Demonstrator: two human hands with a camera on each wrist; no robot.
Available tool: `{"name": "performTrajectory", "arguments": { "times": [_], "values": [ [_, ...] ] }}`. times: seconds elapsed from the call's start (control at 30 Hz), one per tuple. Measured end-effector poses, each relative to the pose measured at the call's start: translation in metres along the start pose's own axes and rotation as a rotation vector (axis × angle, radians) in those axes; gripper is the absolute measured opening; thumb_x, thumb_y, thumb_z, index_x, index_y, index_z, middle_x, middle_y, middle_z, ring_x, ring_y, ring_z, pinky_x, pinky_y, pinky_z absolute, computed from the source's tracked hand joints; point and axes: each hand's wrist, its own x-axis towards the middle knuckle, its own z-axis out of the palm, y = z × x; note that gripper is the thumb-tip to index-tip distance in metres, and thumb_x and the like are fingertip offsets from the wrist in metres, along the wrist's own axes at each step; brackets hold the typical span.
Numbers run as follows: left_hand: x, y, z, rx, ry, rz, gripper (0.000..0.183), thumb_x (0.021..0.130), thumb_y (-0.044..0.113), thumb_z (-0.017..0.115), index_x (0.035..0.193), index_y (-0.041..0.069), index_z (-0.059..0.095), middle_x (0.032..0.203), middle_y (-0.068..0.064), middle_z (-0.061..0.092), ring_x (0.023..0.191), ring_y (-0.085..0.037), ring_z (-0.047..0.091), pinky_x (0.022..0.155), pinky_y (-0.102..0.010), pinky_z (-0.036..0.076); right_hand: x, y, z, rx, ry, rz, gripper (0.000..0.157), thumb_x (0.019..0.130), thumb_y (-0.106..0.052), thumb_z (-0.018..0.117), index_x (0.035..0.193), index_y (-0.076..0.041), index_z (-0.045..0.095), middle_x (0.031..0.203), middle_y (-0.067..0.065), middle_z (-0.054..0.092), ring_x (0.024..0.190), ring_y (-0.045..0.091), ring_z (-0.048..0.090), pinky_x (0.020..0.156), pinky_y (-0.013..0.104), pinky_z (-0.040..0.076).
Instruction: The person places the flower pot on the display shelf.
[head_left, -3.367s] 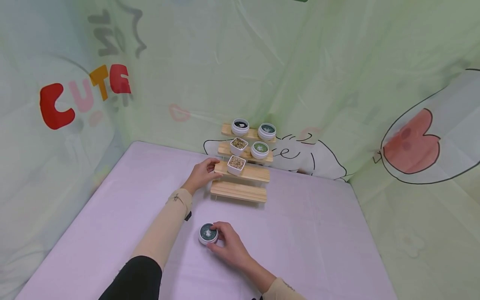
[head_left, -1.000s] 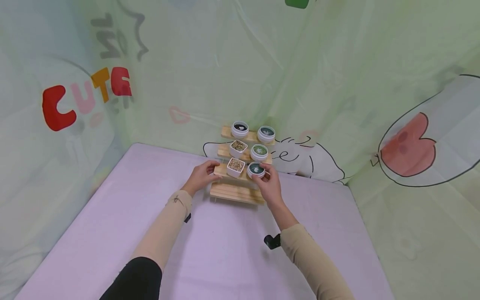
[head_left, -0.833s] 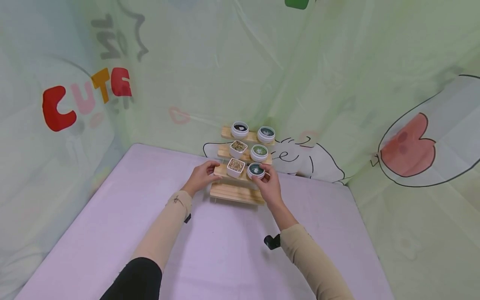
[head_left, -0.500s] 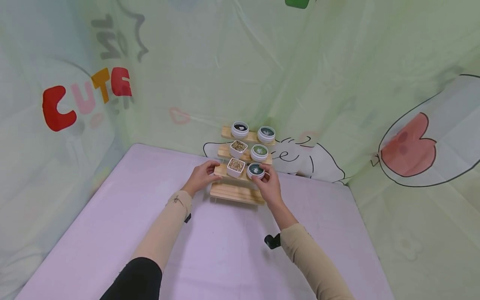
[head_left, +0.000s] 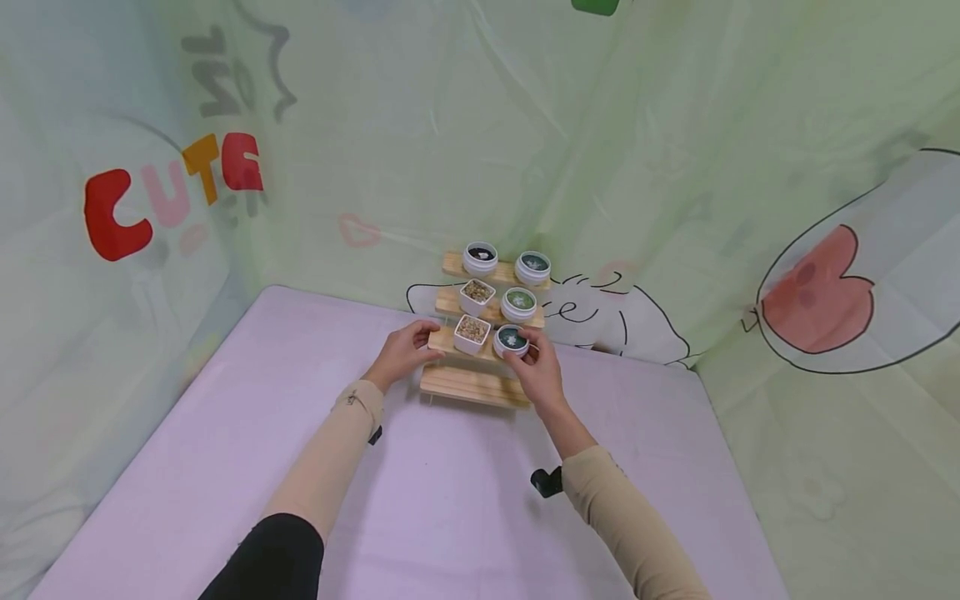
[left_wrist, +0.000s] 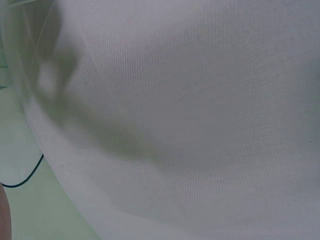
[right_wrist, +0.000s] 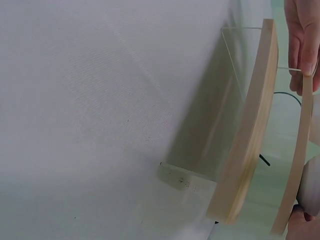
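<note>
In the head view a tiered wooden display stand (head_left: 476, 385) rises in steps near the back of the table. My left hand (head_left: 401, 354) pinches the left end of its second step from the front; the right wrist view also shows that left hand (right_wrist: 303, 40) with fingertips on the plank. At the same step's right side, my right hand (head_left: 538, 367) holds a small round white pot (head_left: 512, 342) with a dark teal filling and a white mark on top. Beside it sits a square white pot (head_left: 472, 333) with tan bits.
Behind stand a square pot (head_left: 477, 296), a green-filled round pot (head_left: 518, 306), a black-filled round pot (head_left: 480, 259) and a teal-filled round pot (head_left: 532, 267). A lilac cloth (head_left: 427, 508) covers the table. Printed curtains (head_left: 390, 150) hang close behind the stand.
My right hand has brought the teal-filled round pot from the tablecloth up to the stand's second step. Over the last second it holds still there. My left hand stays at the plank's end.
</note>
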Motion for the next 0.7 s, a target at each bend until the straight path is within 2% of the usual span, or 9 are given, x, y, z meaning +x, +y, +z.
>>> {"name": "performTrajectory", "arguments": {
  "times": [0.7],
  "values": [
    [0.0006, -0.0003, 0.0, 0.01, -0.016, -0.009, 0.054, 0.083, 0.014, 0.079, 0.13, 0.001, 0.056, 0.134, -0.016, 0.057, 0.125, -0.026, 0.055, 0.106, -0.03, 0.047, -0.0036, -0.0034, -0.0018, -0.019, -0.003, -0.006, 0.046, 0.089, -0.003, 0.069, 0.13, 0.003, 0.049, 0.139, 0.017, 0.046, 0.127, 0.03, 0.05, 0.106, 0.034, 0.047]
  ]
}}
